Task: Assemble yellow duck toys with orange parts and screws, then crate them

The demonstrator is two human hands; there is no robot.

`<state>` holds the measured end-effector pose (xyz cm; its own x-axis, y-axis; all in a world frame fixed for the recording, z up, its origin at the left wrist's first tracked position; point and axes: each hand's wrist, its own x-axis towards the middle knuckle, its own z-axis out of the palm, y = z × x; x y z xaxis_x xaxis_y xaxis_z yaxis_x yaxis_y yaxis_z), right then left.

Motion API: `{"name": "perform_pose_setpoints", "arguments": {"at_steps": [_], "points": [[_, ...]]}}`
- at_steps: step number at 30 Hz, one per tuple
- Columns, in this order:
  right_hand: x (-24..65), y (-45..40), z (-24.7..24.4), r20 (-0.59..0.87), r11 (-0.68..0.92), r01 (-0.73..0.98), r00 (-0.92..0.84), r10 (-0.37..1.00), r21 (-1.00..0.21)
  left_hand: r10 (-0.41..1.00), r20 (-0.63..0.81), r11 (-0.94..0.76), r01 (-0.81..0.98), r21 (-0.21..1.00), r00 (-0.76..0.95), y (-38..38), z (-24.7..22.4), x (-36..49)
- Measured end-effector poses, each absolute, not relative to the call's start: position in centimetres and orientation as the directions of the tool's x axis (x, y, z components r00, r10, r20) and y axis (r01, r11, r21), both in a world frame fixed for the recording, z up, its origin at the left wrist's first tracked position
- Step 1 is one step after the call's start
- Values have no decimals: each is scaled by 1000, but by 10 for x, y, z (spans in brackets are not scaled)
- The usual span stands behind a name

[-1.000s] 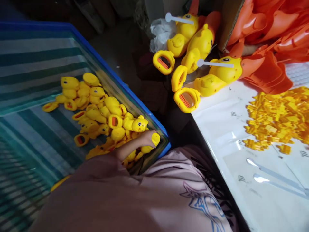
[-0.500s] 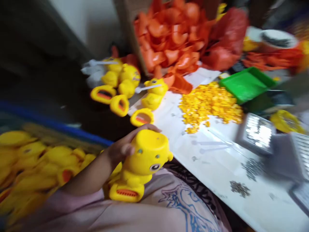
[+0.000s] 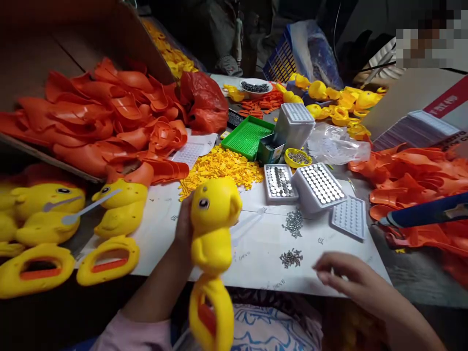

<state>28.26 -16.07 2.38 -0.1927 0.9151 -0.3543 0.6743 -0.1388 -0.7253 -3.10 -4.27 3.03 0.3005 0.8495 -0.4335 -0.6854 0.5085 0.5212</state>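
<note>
My left hand (image 3: 185, 224) grips a yellow duck toy (image 3: 212, 229) from its left side and holds it upright over the front table edge. The toy has a round head with a printed eye and a ring-shaped base with an orange piece inside. Most of my left fingers are hidden behind it. My right hand (image 3: 345, 273) hovers above the table's front edge, empty, its fingers bent and apart from the thumb. Nearest to it lie a small pile of dark screws (image 3: 291, 258) and a pile of silver screws (image 3: 293, 223).
More duck toys (image 3: 120, 209) stand at left, below a carton of orange parts (image 3: 120, 97). Behind are small yellow pieces (image 3: 223, 165), a green tray (image 3: 248, 136) and white trays of silver discs (image 3: 321, 185). A blue screwdriver (image 3: 431, 209) juts in at right, over more orange parts (image 3: 413, 170).
The view has swung right toward the table. My left hand has brought the duck toy from over my lap up to the table edge and turned it. My right hand has come into view.
</note>
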Motion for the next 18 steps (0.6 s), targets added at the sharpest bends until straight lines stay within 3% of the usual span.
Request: {"name": "perform_pose_setpoints", "arguments": {"at_steps": [2, 4, 5, 7, 11, 18], "points": [[264, -118, 27, -196, -21, 770, -136, 971, -638, 794, -458, 594, -669, 447, 399, -27, 27, -14], [247, -81, 24, -49, 22, 895, -49, 998, -447, 765, -454, 629, -679, 378, 456, -22, 19, -2], [241, -66, 20, -13, 19, 940, -25, 1000, -340, 756, -452, 636, -692, 341, 473, -24, 13, 2], [232, -43, 10, 15, -2, 968, 6, 1000, -250, 738, -433, 652, -710, 264, 517, -33, -1, 7], [226, -21, -4, 32, -41, 982, 48, 998, -183, 694, -386, 702, -691, 174, 608, -50, -24, 13], [225, -13, -12, 44, -25, 993, 30, 999, -112, 752, -407, 646, -699, 305, 518, -39, -10, 14]]}}
